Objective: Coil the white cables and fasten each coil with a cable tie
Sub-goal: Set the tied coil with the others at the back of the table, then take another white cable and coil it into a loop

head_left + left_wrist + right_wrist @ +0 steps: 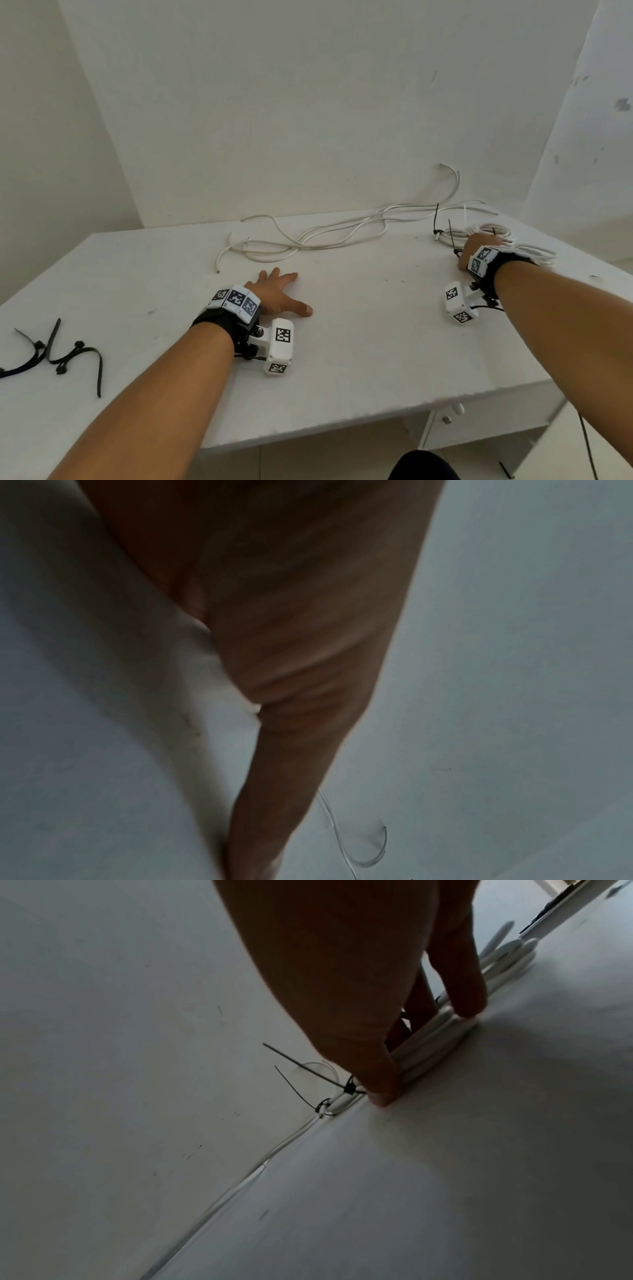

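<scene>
A long loose white cable (308, 240) snakes across the back of the white table (359, 349). At the far right lies a coiled white cable (496, 233) with black cable ties (436, 219) standing up from it. My right hand (478, 245) grips that coil. In the right wrist view the thumb (377, 1085) sits on one side of the bundle (431, 1047), beside a tie (349, 1088), and the fingers (466, 999) on the other. My left hand (277, 294) lies flat on the table with fingers spread, holding nothing. It is just short of the loose cable's end (369, 859).
Several spare black cable ties (61, 353) lie at the table's left front. A white wall (308, 120) rises right behind the table. Under the front edge at right is a drawer unit (448, 418).
</scene>
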A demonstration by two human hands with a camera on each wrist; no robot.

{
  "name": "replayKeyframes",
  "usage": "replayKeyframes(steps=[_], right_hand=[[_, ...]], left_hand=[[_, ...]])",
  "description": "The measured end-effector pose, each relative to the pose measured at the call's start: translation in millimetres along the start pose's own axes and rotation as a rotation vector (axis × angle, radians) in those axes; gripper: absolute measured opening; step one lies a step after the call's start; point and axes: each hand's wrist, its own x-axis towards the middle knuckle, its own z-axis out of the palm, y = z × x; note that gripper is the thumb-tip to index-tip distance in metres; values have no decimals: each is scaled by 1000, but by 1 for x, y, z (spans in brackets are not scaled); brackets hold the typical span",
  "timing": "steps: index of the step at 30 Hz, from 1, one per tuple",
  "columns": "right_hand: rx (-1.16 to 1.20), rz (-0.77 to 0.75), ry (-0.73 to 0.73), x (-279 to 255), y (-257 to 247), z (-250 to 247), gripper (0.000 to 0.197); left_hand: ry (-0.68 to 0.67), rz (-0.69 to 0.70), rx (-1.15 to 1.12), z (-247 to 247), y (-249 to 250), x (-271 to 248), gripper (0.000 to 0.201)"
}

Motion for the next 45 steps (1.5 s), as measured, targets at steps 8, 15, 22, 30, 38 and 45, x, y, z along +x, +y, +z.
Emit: replayKeyframes(steps=[8, 15, 22, 30, 38, 45], right_hand=[[-51, 27, -20, -14, -13, 7, 47], [-70, -152, -130, -66, -106, 13, 74], [-346, -318, -528, -96, -162, 51, 96], [-534, -411, -510, -78, -168, 72, 143], [-583, -482, -537, -89, -164, 56, 66], [-475, -392, -487, -85, -161, 67, 100]], left_hand=[[-6, 1, -3, 1, -1, 3, 101], [46, -12, -84, -1, -3, 13, 77], [522, -50, -482, -28, -57, 19, 24], [557, -363, -226, -64, -125, 48, 34], [490, -457, -157, -69, -138, 61, 24], [438, -291, -987, -73, -101, 32, 28]])
